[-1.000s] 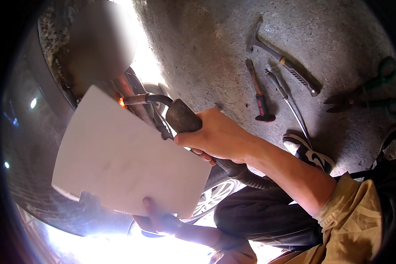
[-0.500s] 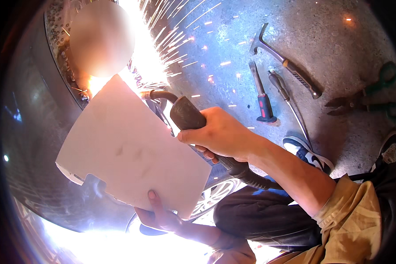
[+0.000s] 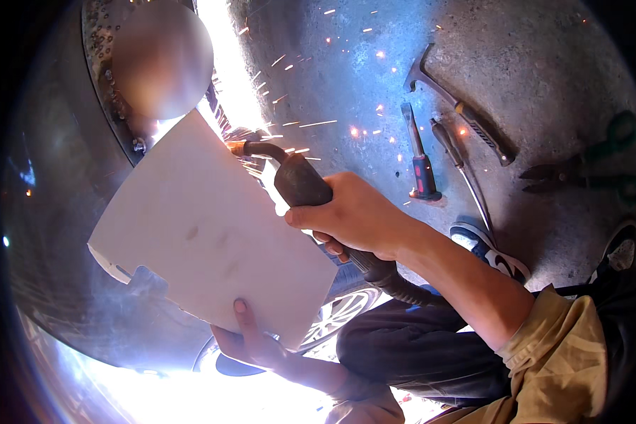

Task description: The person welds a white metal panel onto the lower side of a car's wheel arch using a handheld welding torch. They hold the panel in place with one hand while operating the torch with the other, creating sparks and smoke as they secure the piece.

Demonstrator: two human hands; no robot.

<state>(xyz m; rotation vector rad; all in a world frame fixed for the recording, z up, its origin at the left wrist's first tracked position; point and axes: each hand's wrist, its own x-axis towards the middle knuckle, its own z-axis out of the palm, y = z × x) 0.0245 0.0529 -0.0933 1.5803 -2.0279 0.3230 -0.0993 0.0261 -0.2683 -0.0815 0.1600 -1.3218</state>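
My right hand (image 3: 364, 215) is wrapped round the black handle of a welding torch (image 3: 300, 182), its curved neck and copper-coloured tip pointing left. Sparks and a white glare show around and beyond that tip. A white sheet (image 3: 212, 226), apparently card, is gripped near its lower edge by my left hand (image 3: 251, 344), thumb on the near face and fingers behind. The sheet slants in front of a dark, glossy car body panel (image 3: 56, 233), with its upper corner close to the glare. The spot being welded is hidden by the sheet and the brightness.
On the concrete floor (image 3: 537, 78) to the right lie a pick-ended hammer (image 3: 482, 128), a flat chisel (image 3: 422, 173) with a black-and-red handle, a screwdriver (image 3: 448, 143), and green-handled snips (image 3: 555, 174). A shoe (image 3: 489, 247) is below them. A spoked wheel (image 3: 346, 311) shows behind the sheet.
The spray of sparks has thinned and the glare has dimmed. Both hands, the torch and the sheet hold nearly the same places, with only a slight shift of the view.
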